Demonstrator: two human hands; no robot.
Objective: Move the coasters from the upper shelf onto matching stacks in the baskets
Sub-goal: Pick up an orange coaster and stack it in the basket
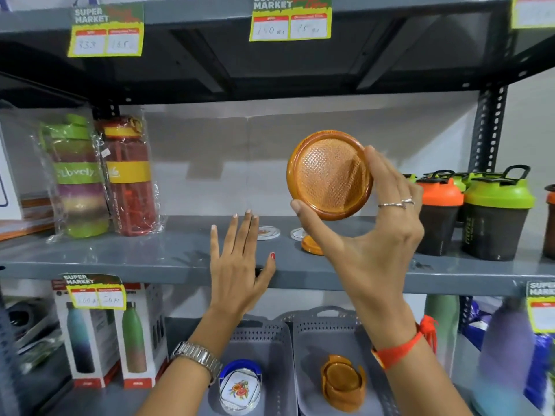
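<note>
My right hand (pixel 369 235) holds a round orange coaster (pixel 329 175) upright in front of the upper shelf (pixel 135 259), thumb below and fingers on its right edge. My left hand (pixel 237 265) hovers open, fingers spread, over the shelf's front edge. On the shelf behind lie a clear coaster with a floral print (pixel 268 232), another clear coaster (pixel 297 233) and an orange coaster (pixel 310 246), partly hidden by my hands. Below, the left grey basket (pixel 270 334) holds a stack of floral clear coasters in a blue holder (pixel 240 387). The right grey basket (pixel 312 334) holds an orange coaster stack (pixel 344 382).
Wrapped water bottles (pixel 99 175) stand at the shelf's left, shaker bottles with green and orange lids (pixel 474 211) at its right. Boxed bottles (pixel 111 337) stand on the lower shelf left of the baskets, more bottles (pixel 504 355) to their right. Price tags hang from shelf edges.
</note>
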